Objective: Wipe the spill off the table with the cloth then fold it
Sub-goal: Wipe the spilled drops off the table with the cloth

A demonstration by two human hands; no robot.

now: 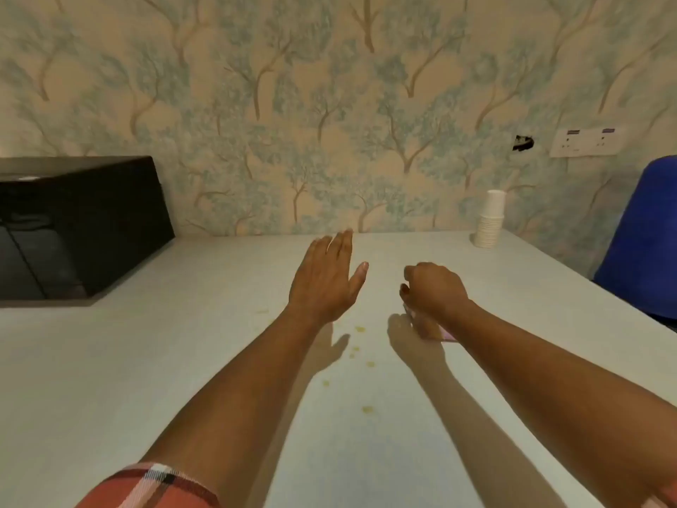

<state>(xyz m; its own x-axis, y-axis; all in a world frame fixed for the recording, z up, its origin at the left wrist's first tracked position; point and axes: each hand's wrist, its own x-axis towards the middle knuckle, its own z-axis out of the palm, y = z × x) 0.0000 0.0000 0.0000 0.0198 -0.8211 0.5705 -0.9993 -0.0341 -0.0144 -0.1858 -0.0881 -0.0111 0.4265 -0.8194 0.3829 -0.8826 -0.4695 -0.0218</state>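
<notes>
Small yellowish drops of the spill (361, 328) dot the pale table (183, 361) between my two forearms, with more drops nearer to me. My left hand (326, 280) hovers above the table with flat, spread fingers and holds nothing. My right hand (434, 287) is curled into a fist over a pinkish cloth (445, 336). Only a small edge of that cloth shows under the wrist; the rest is hidden by the hand.
A black box-shaped appliance (73, 229) stands at the table's back left. A stack of white paper cups (490, 221) sits at the back right against the patterned wall. A blue chair (644, 243) stands beside the right edge.
</notes>
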